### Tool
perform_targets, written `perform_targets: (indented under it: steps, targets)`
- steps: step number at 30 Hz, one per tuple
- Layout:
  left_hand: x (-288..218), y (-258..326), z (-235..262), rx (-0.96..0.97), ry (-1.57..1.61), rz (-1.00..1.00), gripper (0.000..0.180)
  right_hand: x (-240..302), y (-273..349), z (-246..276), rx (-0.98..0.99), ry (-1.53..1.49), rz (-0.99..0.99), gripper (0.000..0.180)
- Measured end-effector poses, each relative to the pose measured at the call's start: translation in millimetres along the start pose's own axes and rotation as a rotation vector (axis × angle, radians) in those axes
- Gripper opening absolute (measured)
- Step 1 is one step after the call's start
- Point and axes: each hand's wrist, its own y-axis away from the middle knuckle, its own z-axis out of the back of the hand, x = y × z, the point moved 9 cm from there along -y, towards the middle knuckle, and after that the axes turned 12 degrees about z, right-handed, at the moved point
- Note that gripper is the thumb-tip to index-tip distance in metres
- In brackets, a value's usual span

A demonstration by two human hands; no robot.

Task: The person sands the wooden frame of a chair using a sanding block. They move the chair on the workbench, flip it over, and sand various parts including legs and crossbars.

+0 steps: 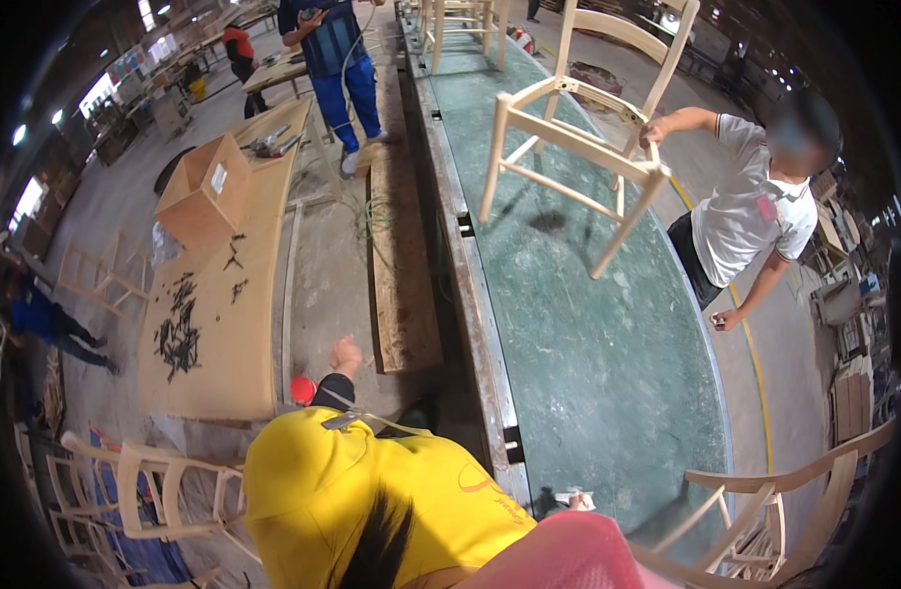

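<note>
My left hand, below a dark cuff, reaches out beside the panel-topped table. Its fingers look curled; whatever may be in them is hidden. A round red thing shows beside that wrist. At the near end of the long green work surface, only a small part of my right hand shows, next to a small whitish thing. Its fingers are mostly hidden behind a pinkish-red cloth. A pale wooden chair frame is ahead, gripped at its seat corner by a co-worker's hand.
Dark screws or bolts and an open wooden box lie on the left table. Power tools rest beyond. Chair frames stand at the lower left and lower right. A person in blue stands ahead.
</note>
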Motion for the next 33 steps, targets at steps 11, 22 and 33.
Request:
perform_targets:
  steps: [11, 22, 33]
  targets:
    - [-211.5, -94.4, -56.5, 0.273, -0.003, -0.106, 0.027, 100.7, 81.6, -130.9, -0.187, -0.268, -0.064, 0.030]
    - [-160.2, -131.8, -77.7, 0.140, -0.053, -0.233, 0.033, 129.3, 102.3, -217.8, 0.129, -0.383, -0.072, 0.027]
    - [-68.9, -110.1, -1.8, -0.052, -0.080, -0.013, 0.044, 125.4, 73.2, -188.9, 0.151, -0.401, -0.087, 0.027]
